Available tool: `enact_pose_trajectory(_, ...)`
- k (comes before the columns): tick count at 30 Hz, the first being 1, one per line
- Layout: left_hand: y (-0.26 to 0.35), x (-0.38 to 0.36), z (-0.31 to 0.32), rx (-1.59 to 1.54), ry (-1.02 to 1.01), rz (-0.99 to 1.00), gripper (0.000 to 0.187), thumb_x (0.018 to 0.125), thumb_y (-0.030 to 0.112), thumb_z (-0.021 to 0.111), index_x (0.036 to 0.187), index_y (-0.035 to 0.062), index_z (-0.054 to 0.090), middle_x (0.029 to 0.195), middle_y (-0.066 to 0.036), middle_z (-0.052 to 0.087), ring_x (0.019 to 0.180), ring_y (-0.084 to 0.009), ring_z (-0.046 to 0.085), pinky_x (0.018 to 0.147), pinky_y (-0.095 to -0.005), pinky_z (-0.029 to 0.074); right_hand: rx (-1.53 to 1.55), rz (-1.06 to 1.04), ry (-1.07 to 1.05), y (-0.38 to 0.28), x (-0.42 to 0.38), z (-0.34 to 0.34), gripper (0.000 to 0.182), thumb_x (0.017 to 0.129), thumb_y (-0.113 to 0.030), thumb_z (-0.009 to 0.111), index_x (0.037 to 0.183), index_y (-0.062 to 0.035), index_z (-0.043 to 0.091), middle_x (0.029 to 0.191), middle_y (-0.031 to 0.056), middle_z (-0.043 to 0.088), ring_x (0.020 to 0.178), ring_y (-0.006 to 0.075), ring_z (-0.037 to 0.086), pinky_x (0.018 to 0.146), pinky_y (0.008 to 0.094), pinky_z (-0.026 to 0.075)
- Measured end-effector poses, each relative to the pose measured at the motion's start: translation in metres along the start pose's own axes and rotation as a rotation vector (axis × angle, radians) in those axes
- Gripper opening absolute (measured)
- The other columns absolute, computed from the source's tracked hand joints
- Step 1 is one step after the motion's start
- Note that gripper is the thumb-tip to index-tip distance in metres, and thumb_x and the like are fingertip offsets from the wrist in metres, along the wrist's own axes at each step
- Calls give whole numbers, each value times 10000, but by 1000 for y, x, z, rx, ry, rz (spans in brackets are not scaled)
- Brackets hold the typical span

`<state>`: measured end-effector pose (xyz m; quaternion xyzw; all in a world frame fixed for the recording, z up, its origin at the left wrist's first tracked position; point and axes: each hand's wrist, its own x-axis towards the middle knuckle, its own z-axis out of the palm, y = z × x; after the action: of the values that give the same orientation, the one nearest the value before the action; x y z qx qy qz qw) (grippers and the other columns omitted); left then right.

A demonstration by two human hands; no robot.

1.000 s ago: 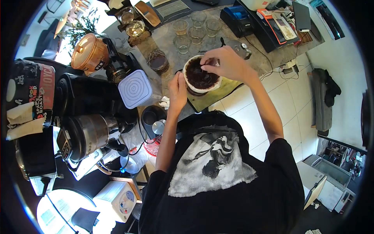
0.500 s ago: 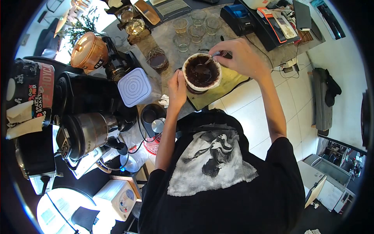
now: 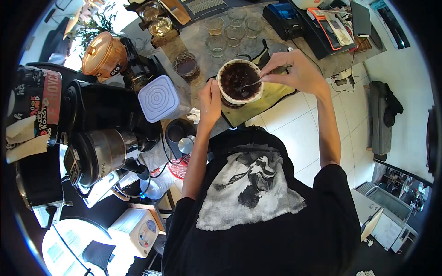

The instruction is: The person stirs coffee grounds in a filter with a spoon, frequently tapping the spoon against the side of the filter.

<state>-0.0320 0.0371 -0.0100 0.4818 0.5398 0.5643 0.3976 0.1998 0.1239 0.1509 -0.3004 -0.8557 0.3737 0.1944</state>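
Note:
A white-rimmed coffee dripper (image 3: 221,94) lined with a filter holds dark, wet coffee grounds (image 3: 237,78). My left hand (image 3: 210,103) grips its left side, with thumb and fingers pressed against the wall. Between the thumb and fingers of my right hand (image 3: 299,73) is a small metal spoon (image 3: 252,84), entering over the right rim with its tip in the grounds. What supports the dripper from below is mostly hidden. A yellow-green cloth (image 3: 262,103) lies under and to the right of it.
Several clear glasses (image 3: 235,34) stand behind the dripper, with a glass of dark liquid (image 3: 186,69) to its left. A lidded plastic container (image 3: 159,99), a coffee machine (image 3: 103,154) and a copper-coloured pot (image 3: 105,54) crowd the left. A blue-topped printer (image 3: 283,20) sits back right.
My right hand has shifted right and slightly toward me. The spoon has swung from the upper right of the grounds to the right side, lying flatter. My left hand stays on the dripper.

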Motion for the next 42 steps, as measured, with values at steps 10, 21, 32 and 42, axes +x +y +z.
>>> enact_pose_trajectory(10,-7,1,1,-65,2,-2,360,1075,218,401,807,-5,489,666,-10,430,634,-97,395,582,-291,364,-28,34,85,29,15,26,157,806,-144,775,943,-68,777,861,95,729,773,204,665,704,318,494)
enact_pose_trajectory(21,-2,-1,1,-51,-8,-18,353,1076,213,399,803,4,482,670,9,410,641,-78,387,577,-280,356,74,90,114,7,2,9,154,819,-99,760,942,-5,755,836,102,717,773,157,659,723,279,504)
enact_pose_trajectory(32,1,-1,0,-4,-1,-18,367,1077,228,389,807,3,497,668,-5,427,638,-95,401,582,-293,366,-15,58,113,2,18,49,193,840,-150,720,930,20,724,832,145,711,750,241,699,712,332,536)
enact_pose_trajectory(42,0,-1,1,-19,4,-14,362,1076,225,397,807,2,493,665,-2,424,631,-91,391,578,-287,363,-69,23,247,-9,11,25,203,851,-146,709,970,17,732,853,143,718,763,241,692,718,327,534)
